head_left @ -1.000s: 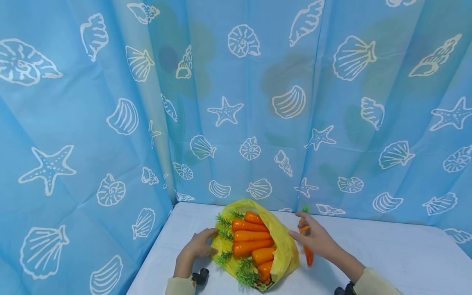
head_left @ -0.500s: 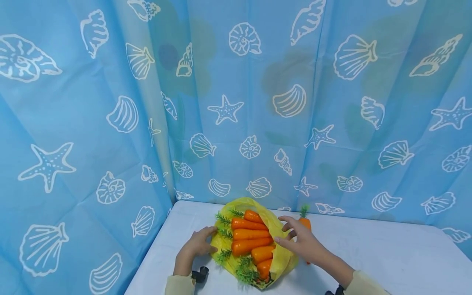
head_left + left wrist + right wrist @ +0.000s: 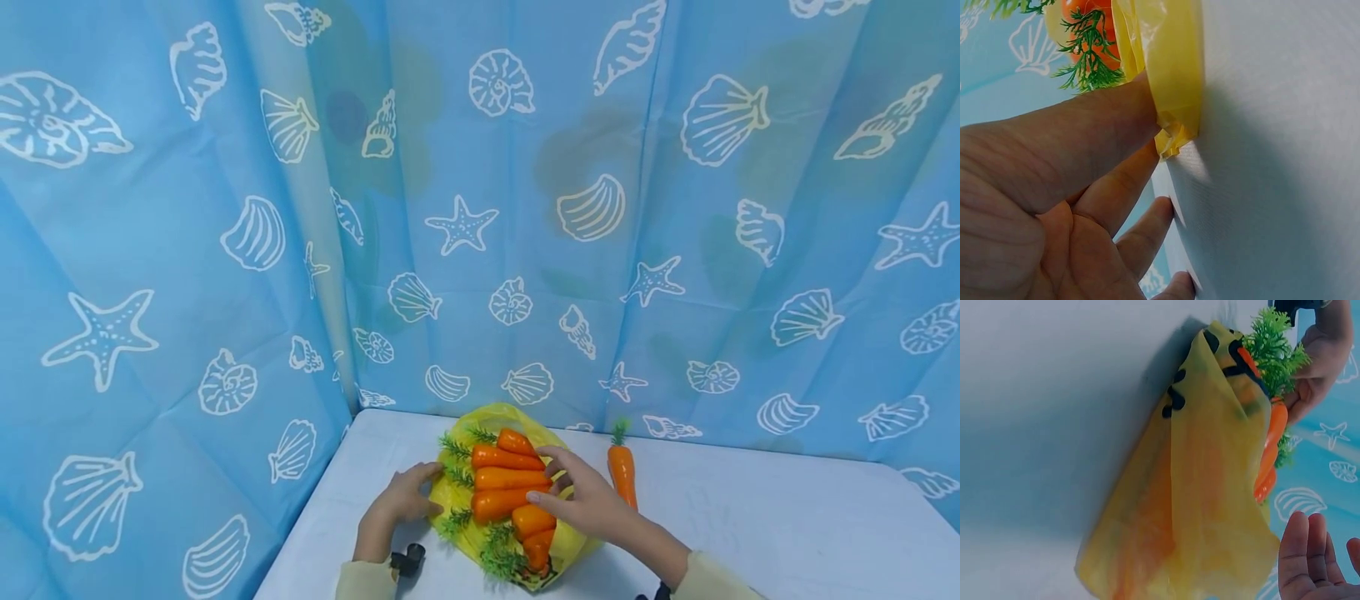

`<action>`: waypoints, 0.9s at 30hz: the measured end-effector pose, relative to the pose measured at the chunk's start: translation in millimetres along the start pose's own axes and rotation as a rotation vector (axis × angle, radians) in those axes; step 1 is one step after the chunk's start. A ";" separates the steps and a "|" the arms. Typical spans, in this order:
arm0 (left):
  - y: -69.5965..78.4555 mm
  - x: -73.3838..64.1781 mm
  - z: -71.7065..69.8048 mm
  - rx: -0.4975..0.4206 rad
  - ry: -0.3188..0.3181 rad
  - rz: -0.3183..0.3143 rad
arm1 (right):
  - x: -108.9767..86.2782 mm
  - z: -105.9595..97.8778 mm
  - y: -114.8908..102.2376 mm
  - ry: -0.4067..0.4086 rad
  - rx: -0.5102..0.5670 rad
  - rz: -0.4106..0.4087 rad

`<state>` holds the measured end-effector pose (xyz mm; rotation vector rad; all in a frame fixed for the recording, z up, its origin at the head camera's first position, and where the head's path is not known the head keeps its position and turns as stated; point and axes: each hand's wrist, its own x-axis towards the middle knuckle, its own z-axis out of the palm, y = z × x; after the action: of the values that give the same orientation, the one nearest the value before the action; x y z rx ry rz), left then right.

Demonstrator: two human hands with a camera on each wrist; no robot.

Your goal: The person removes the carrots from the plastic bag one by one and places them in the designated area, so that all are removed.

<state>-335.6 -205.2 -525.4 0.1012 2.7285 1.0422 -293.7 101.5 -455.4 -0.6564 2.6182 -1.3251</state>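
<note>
A yellow plastic bag (image 3: 480,417) lies on the table with several orange carrots (image 3: 506,479) in its mouth, their green tops pointing left. At the bag's left edge, my left hand (image 3: 408,493) holds the plastic between thumb and index finger; in the left wrist view the thumb tip is hidden behind the yellow film (image 3: 1175,56). My right hand (image 3: 588,498) is over the bag's right side, its fingers loosely bent and holding nothing. In the right wrist view, straight fingers (image 3: 1294,544) show beside the bag (image 3: 1210,487).
One loose carrot (image 3: 621,471) lies right of the bag, its green top toward the back; my right forearm overlaps its lower end. The table (image 3: 787,517) has a white cover. A blue curtain (image 3: 465,167) with shell prints stands behind and at the left.
My right hand has left the loose carrot and moved left over the bag, uncovering most of that carrot. The bag's right flap has gone back to the right. My left hand stays in place.
</note>
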 end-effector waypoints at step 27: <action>5.0 -8.1 -1.7 0.023 0.024 0.038 | 10.1 30.7 0.1 -0.082 -0.014 0.022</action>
<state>-328.2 -203.8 -519.4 0.1450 2.7712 1.0289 -293.4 74.6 -473.3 -0.6679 2.5642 -1.2479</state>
